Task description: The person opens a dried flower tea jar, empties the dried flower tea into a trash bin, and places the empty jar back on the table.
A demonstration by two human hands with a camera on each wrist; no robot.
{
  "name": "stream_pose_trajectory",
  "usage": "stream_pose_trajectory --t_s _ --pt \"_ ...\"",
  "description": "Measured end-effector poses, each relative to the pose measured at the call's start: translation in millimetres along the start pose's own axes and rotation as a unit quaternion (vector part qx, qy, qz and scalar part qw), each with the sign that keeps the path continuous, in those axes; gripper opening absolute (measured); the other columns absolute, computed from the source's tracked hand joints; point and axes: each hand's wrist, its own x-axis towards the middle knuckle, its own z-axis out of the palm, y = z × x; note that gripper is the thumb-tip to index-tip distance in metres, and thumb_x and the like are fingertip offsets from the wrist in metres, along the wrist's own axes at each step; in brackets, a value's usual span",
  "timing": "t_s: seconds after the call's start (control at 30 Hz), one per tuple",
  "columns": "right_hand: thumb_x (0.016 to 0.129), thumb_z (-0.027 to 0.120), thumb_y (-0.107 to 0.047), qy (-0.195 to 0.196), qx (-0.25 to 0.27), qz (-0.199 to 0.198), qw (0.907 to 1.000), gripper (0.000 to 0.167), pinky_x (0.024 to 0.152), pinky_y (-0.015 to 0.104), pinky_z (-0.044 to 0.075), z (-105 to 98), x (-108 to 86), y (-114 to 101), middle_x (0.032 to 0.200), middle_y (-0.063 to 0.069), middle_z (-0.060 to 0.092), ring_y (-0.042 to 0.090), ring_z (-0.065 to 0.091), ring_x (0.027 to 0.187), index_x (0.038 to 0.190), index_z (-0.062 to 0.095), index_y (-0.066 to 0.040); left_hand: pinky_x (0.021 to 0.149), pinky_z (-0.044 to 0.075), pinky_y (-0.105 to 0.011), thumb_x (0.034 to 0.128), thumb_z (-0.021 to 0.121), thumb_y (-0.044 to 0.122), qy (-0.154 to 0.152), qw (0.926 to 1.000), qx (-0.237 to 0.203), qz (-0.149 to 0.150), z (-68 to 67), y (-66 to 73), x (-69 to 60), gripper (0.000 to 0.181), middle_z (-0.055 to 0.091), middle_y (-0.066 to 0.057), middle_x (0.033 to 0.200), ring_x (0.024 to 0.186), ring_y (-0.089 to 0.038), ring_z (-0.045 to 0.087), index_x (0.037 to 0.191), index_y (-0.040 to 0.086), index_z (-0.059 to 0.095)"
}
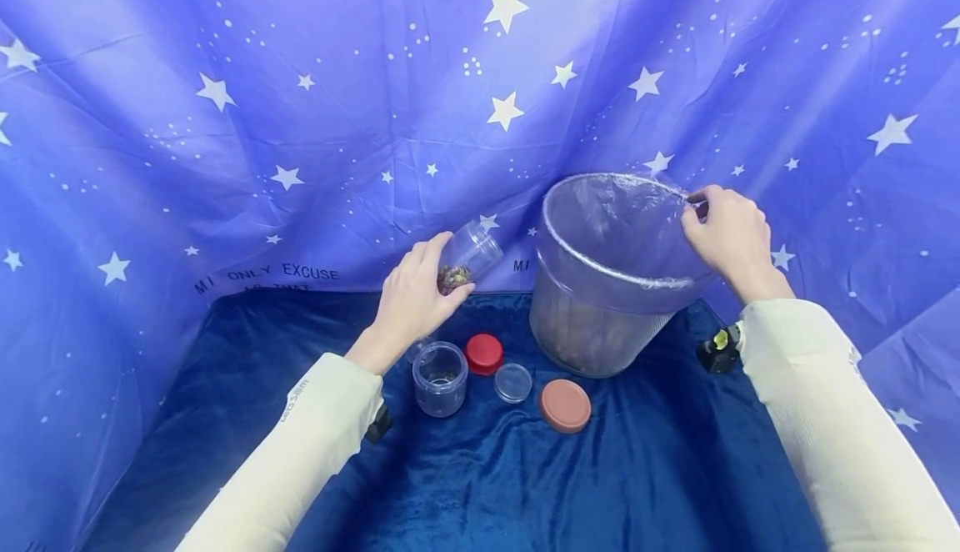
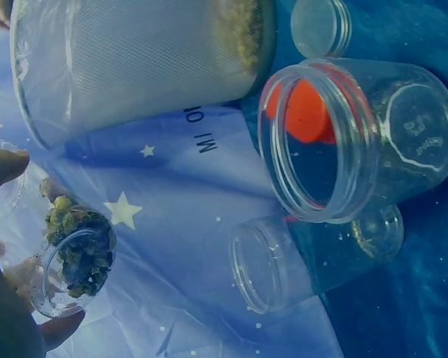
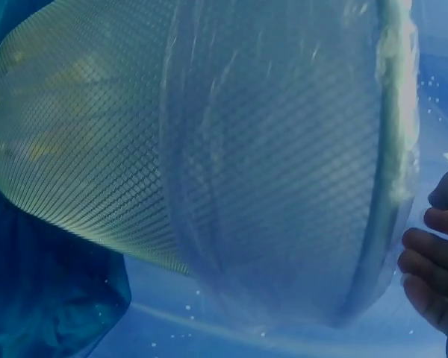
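Note:
My left hand [image 1: 415,298] grips a small clear jar [image 1: 477,250] tilted with its mouth towards the bin. Dried, crumbly plant bits, like flower tea, lie in the jar's lower end; the left wrist view shows these dried bits [image 2: 78,246] close up. A mesh bin [image 1: 581,327] with a clear plastic liner stands to the right. At its right rim is my right hand [image 1: 729,231], fingers loosely bent. In the right wrist view, a narrow gap shows between those fingers [image 3: 433,257] and the bin's rim [image 3: 394,149]. Below my left hand stands an open, wide clear jar [image 1: 440,389].
A red lid [image 1: 483,354], a clear lid [image 1: 513,383] and a pink lid [image 1: 566,406] lie on the blue cloth [image 1: 480,485]. Behind the wide jar stands another open clear jar [image 2: 276,261]. Yellowish matter [image 2: 243,37] shows through the bin's lower mesh. A starry curtain [image 1: 360,118] hangs behind.

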Motion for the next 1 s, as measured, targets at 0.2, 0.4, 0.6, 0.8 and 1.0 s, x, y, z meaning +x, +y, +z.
stream_pose_trajectory --t_s 0.2,0.4,0.6,0.8,1.0 --pt "0.096 0.040 -0.030 -0.041 -0.020 0.018 0.9988 0.049 0.081 0.067 0.041 -1.1 1.9 8.8 0.124 0.034 0.052 0.058 0.049 0.109 0.129 0.053 0.003 0.075 0.055 -0.054 0.0807 0.077 0.040 0.006 1.0000 -0.006 -0.003 -4.0 1.4 5.5 0.072 0.064 -0.017 0.123 0.100 -0.037 0.065 0.141 0.014 0.048" --pt "0.096 0.039 -0.030 -0.060 -0.051 0.026 0.9966 0.050 0.081 0.068 0.040 -0.4 -0.5 20.9 0.120 0.037 0.046 0.060 0.044 0.108 0.128 0.049 0.007 0.071 0.054 -0.054 0.0806 0.077 0.043 0.013 0.9999 -0.002 -0.005 -6.5 3.1 6.8 0.072 0.065 -0.016 0.118 0.095 -0.037 0.065 0.142 0.019 0.048" --pt "0.095 0.041 -0.028 -0.077 -0.070 0.033 0.9940 0.049 0.078 0.068 0.041 3.5 -5.5 27.7 0.117 0.039 0.044 0.061 0.044 0.105 0.124 0.046 0.012 0.073 0.054 -0.056 0.0825 0.075 0.044 0.003 0.9998 -0.011 -0.017 -6.6 5.3 7.6 0.072 0.063 -0.016 0.120 0.098 -0.038 0.064 0.145 0.026 0.044" --pt "0.091 0.045 -0.022 -0.071 -0.066 0.041 0.9944 0.049 0.079 0.069 0.041 9.0 -9.0 27.3 0.114 0.042 0.041 0.062 0.042 0.104 0.119 0.043 0.018 0.077 0.054 -0.056 0.0838 0.075 0.043 -0.007 0.9995 -0.022 -0.020 -5.8 8.5 7.9 0.072 0.061 -0.017 0.124 0.101 -0.038 0.064 0.147 0.028 0.042" --pt "0.084 0.046 -0.016 -0.046 -0.057 0.052 0.9959 0.049 0.079 0.070 0.040 14.4 -11.9 28.7 0.110 0.047 0.040 0.064 0.042 0.100 0.112 0.041 0.024 0.080 0.053 -0.055 0.0854 0.073 0.045 -0.025 0.9983 -0.041 -0.035 -4.3 14.6 8.0 0.073 0.059 -0.016 0.125 0.103 -0.036 0.061 0.148 0.030 0.039"
